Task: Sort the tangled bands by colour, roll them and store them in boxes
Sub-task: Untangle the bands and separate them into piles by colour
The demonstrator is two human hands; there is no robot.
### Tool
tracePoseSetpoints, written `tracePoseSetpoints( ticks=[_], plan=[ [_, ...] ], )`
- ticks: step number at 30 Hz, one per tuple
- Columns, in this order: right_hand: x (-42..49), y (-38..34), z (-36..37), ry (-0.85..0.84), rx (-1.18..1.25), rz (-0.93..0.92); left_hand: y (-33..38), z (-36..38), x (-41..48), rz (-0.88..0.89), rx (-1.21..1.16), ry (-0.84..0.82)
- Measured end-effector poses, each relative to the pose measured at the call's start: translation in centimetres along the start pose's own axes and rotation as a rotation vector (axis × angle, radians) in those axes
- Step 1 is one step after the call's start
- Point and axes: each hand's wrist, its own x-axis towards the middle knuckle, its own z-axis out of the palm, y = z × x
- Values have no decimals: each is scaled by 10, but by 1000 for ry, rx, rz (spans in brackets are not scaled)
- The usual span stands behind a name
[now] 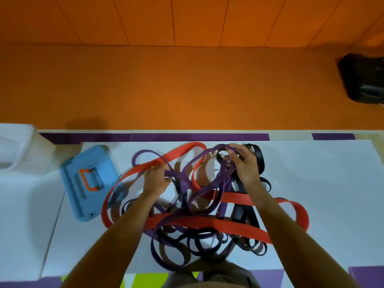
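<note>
So at the far left edge there's a see-through plastic box sitting on the white tabletop, only partly in view. Just right of it is a blue box with an orange handle, lying at an angle. One loop of the red bands runs over its near right corner.

The tangle fills the middle of the tabletop, from the blue box across to right of centre. It's wide red bands, thinner purple bands and black bands, all looped through each other. The red ones sweep around the outside, and the black ones sit mostly on the right and near side.

The left hand is on the left part of the pile. Its fingers are curled around a purple strand, right where a red loop crosses it. The right hand is over the far right part of the pile, and its fingers are pinching the top of a purple loop that's pulled up off the heap. Black loops lie just behind and under that hand.

Way off to the far right, on the orange floor beyond the tabletop, there's a black bag.
</note>
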Motion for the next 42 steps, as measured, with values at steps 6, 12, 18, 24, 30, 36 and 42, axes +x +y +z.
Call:
tracePoseSetpoints(
  ticks=[6, 12, 18, 24, 30, 36, 42],
  plan=[
    [12, 15, 0, 90, -61, 30, -17, -18, -7, -76, -206, 177],
    [9, 23, 2, 143, -118, 29, -45, -39, -10, -240, -668, 424],
    [-11, 19, 8, 170, -171, -8, -65, -55, -28, -323, -1000, 560],
    [-40, 12, 14, 212, -170, -35, -81, -63, -52, -410, -1242, 695],
    [-69, 8, 21, 238, -301, -116, -96, -75, -75, -447, -1436, 791],
    [-83, -2, 27, 227, -262, -145, -118, -79, -86, -446, -1161, 734],
    [-86, -13, 32, 76, -246, -181, -122, -75, -90, -342, -222, 54]
  ],
)
